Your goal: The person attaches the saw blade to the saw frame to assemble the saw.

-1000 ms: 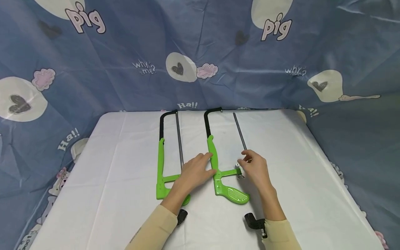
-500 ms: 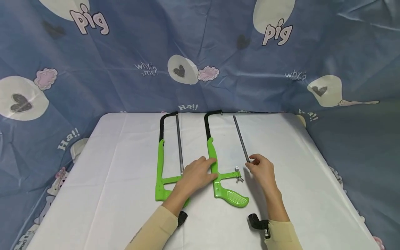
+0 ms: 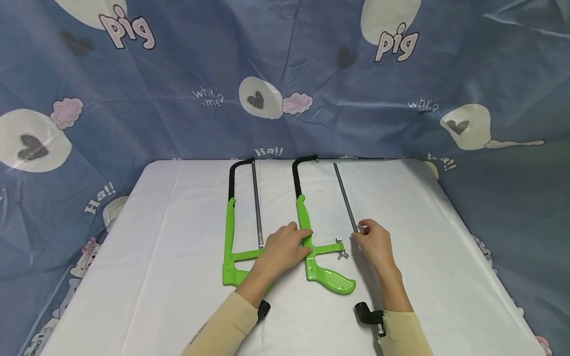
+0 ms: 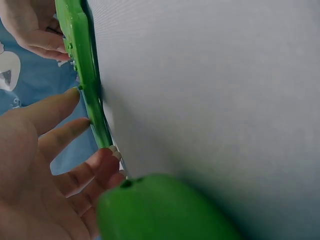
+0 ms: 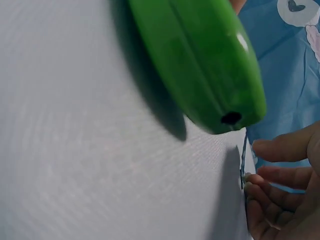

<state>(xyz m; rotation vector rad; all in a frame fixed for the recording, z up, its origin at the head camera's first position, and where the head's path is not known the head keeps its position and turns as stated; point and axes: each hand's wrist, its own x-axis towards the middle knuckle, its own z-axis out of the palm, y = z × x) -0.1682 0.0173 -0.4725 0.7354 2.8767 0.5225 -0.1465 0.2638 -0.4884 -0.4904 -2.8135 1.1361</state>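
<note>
Two green hacksaws lie side by side on a white cloth. My left hand (image 3: 285, 247) rests on the right hacksaw frame (image 3: 304, 215), its thumb and forefinger touching the green bar beside the crosspiece. No blade is fitted in this frame; a bolt with a wing nut (image 3: 343, 255) sits at the crosspiece's end. Just to the right, my right hand (image 3: 374, 242) pinches the near end of a loose grey hacksaw blade (image 3: 345, 195). In the right wrist view the hacksaw handle (image 5: 200, 65) looms close, and the fingertips (image 5: 262, 147) reach the blade's thin edge.
The left hacksaw (image 3: 229, 227) has its blade (image 3: 258, 207) fitted, and my left forearm covers part of its handle. A blue printed curtain (image 3: 285, 59) hangs behind the table's far edge. Black camera mounts (image 3: 367, 315) sit at both wrists.
My right hand has shifted right and nearer to me, away from the wing nut, uncovering more of the blade. The left hand stays on the right frame.
</note>
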